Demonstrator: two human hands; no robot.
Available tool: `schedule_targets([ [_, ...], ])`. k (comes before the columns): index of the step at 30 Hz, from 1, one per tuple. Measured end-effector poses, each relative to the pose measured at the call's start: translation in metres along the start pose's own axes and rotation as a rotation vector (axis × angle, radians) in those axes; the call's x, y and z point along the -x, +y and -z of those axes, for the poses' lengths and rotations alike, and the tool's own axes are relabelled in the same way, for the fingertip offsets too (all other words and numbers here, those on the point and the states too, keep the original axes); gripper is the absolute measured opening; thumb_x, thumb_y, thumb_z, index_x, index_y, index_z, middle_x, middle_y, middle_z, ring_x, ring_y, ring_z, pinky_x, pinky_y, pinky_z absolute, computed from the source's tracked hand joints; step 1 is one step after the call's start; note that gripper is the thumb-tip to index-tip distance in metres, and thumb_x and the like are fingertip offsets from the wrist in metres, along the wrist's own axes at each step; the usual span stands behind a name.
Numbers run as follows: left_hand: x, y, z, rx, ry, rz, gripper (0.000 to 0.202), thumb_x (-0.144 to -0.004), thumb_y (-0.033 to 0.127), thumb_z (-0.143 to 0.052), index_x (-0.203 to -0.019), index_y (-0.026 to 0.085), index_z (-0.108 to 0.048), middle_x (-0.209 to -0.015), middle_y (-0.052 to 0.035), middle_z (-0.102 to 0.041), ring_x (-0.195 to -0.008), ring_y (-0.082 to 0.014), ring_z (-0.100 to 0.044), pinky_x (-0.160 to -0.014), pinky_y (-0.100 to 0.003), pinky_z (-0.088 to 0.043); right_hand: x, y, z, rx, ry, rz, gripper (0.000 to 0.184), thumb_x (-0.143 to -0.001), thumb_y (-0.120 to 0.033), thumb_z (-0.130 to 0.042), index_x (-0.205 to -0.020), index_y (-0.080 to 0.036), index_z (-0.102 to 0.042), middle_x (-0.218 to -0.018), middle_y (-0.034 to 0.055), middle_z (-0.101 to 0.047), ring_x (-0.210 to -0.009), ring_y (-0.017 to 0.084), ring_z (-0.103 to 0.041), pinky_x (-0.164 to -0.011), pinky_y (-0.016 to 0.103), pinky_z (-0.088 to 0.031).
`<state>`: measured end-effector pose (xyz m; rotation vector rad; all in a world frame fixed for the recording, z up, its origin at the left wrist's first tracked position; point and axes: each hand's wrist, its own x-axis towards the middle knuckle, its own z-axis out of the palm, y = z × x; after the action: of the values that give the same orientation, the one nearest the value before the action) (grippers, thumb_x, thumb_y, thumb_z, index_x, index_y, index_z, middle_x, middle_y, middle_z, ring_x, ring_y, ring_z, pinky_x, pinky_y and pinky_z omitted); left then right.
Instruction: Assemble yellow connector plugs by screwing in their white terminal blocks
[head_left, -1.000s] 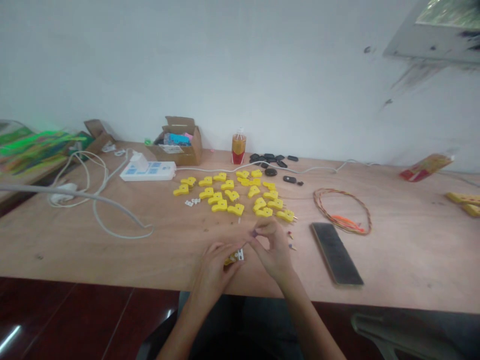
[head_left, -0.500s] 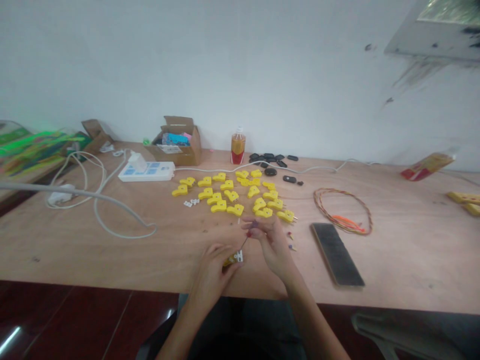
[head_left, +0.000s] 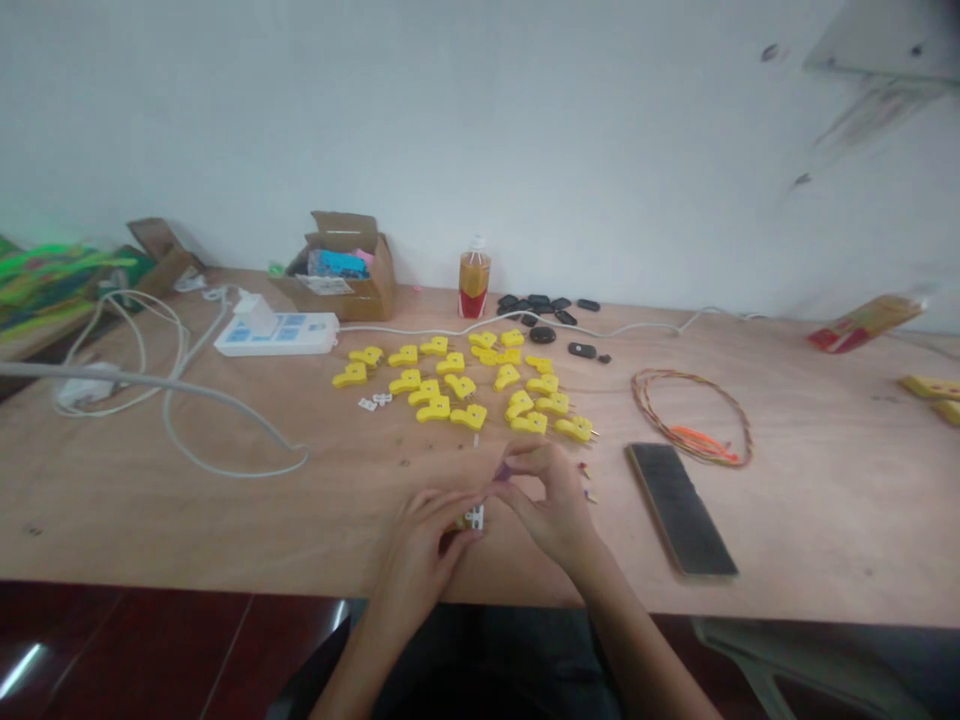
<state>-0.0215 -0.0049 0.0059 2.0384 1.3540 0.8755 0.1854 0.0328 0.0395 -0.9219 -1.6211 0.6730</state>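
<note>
My left hand [head_left: 420, 555] is shut around a yellow plug body [head_left: 461, 521] near the table's front edge, with a white piece [head_left: 475, 517] showing at its side. My right hand [head_left: 547, 500] pinches a small purple part [head_left: 502, 472] between finger and thumb, just above the left hand's fingers. Several yellow plug bodies with metal pins [head_left: 469, 416] lie in loose rows behind my hands. Small white pieces [head_left: 375, 402] lie at their left, and tiny coloured terminals [head_left: 584, 470] lie to the right of my right hand.
A white power strip [head_left: 277, 334] and grey cables lie at the left. A cardboard box [head_left: 352, 285], a bottle [head_left: 474, 280] and black parts [head_left: 536, 305] stand at the back. A coiled twisted wire [head_left: 690, 418] and a dark board [head_left: 681, 510] lie at the right.
The thin red-tipped piece visible between my hands half a second ago is no longer visible. My hands are closer together, and the view has shifted slightly.
</note>
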Motion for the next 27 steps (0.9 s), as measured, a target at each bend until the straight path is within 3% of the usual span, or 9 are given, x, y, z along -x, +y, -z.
schedule_targets([
  [3,0.000,-0.001,-0.001,0.007,0.013,-0.002,0.038,-0.090,0.018,-0.081,-0.127,0.028,-0.077,-0.121,-0.0059,-0.082,-0.110,-0.0301,-0.072,-0.095,-0.048,-0.061,-0.002,-0.011,0.003,-0.008,-0.119,-0.026,0.023,-0.102,-0.020,-0.067,-0.122,-0.028,-0.064,-0.116,0.0081,-0.077,-0.107,0.023,-0.078,-0.088,0.042,-0.068],
  [5,0.001,-0.002,-0.002,0.005,0.023,-0.012,0.037,-0.091,0.020,-0.080,-0.127,0.028,-0.077,-0.119,-0.0063,-0.082,-0.109,-0.0299,-0.072,-0.093,-0.047,-0.062,-0.005,-0.016,0.003,-0.001,-0.161,-0.018,0.021,-0.105,-0.019,-0.061,-0.124,-0.028,-0.063,-0.118,0.0088,-0.077,-0.110,0.023,-0.077,-0.087,0.040,-0.069],
  [11,0.000,0.001,0.000,-0.023,0.020,-0.017,0.034,-0.093,0.025,-0.079,-0.126,0.032,-0.078,-0.117,-0.0042,-0.082,-0.106,-0.0294,-0.073,-0.090,-0.046,-0.062,-0.007,-0.016,-0.001,0.106,0.009,0.086,0.018,-0.094,-0.018,-0.075,-0.101,-0.029,-0.063,-0.090,-0.0002,-0.067,-0.079,0.019,-0.071,-0.070,0.035,-0.063],
  [13,0.000,0.001,0.000,-0.033,0.023,-0.011,0.033,-0.092,0.026,-0.080,-0.124,0.032,-0.078,-0.117,-0.0045,-0.082,-0.105,-0.0296,-0.073,-0.090,-0.046,-0.062,-0.004,-0.018,0.001,0.137,-0.011,0.066,0.020,-0.095,-0.019,-0.074,-0.107,-0.029,-0.063,-0.100,0.0035,-0.070,-0.090,0.022,-0.073,-0.077,0.039,-0.065],
  [16,0.000,0.000,0.000,-0.047,0.027,-0.011,0.032,-0.091,0.026,-0.081,-0.123,0.029,-0.077,-0.119,-0.0058,-0.082,-0.106,-0.0298,-0.073,-0.090,-0.046,-0.062,-0.001,-0.023,0.005,0.076,-0.144,-0.020,0.022,-0.103,-0.018,-0.062,-0.122,-0.030,-0.060,-0.120,0.0103,-0.074,-0.110,0.026,-0.075,-0.088,0.045,-0.066],
  [18,0.000,0.000,-0.001,-0.059,0.022,-0.020,0.033,-0.090,0.025,-0.081,-0.122,0.029,-0.077,-0.119,-0.0057,-0.081,-0.107,-0.0301,-0.073,-0.091,-0.046,-0.061,0.000,-0.025,0.005,0.029,-0.154,-0.020,0.019,-0.103,-0.017,-0.062,-0.118,-0.030,-0.061,-0.113,0.0082,-0.076,-0.099,0.023,-0.078,-0.080,0.040,-0.067],
  [22,0.001,-0.001,-0.003,-0.080,0.021,-0.022,0.032,-0.088,0.022,-0.083,-0.119,0.029,-0.077,-0.121,-0.0048,-0.081,-0.108,-0.0311,-0.072,-0.092,-0.047,-0.060,0.002,-0.025,0.004,0.163,0.030,0.146,0.025,-0.090,-0.016,-0.081,-0.098,-0.029,-0.061,-0.084,-0.0005,-0.069,-0.070,0.018,-0.072,-0.060,0.031,-0.061],
  [24,0.002,-0.002,-0.004,-0.079,0.029,-0.015,0.034,-0.087,0.021,-0.084,-0.119,0.028,-0.076,-0.121,-0.0051,-0.081,-0.108,-0.0313,-0.072,-0.093,-0.048,-0.060,0.005,-0.026,0.003,0.245,0.015,0.215,0.025,-0.091,-0.016,-0.079,-0.104,-0.029,-0.062,-0.094,0.0038,-0.073,-0.075,0.020,-0.074,-0.063,0.033,-0.063],
  [27,0.003,-0.002,-0.006,-0.073,0.048,-0.015,0.035,-0.086,0.020,-0.084,-0.119,0.027,-0.076,-0.119,-0.0054,-0.081,-0.107,-0.0310,-0.073,-0.093,-0.048,-0.060,0.009,-0.028,0.003,0.227,-0.097,0.208,0.025,-0.098,-0.014,-0.068,-0.118,-0.028,-0.061,-0.113,0.0112,-0.078,-0.090,0.024,-0.079,-0.075,0.039,-0.068],
])
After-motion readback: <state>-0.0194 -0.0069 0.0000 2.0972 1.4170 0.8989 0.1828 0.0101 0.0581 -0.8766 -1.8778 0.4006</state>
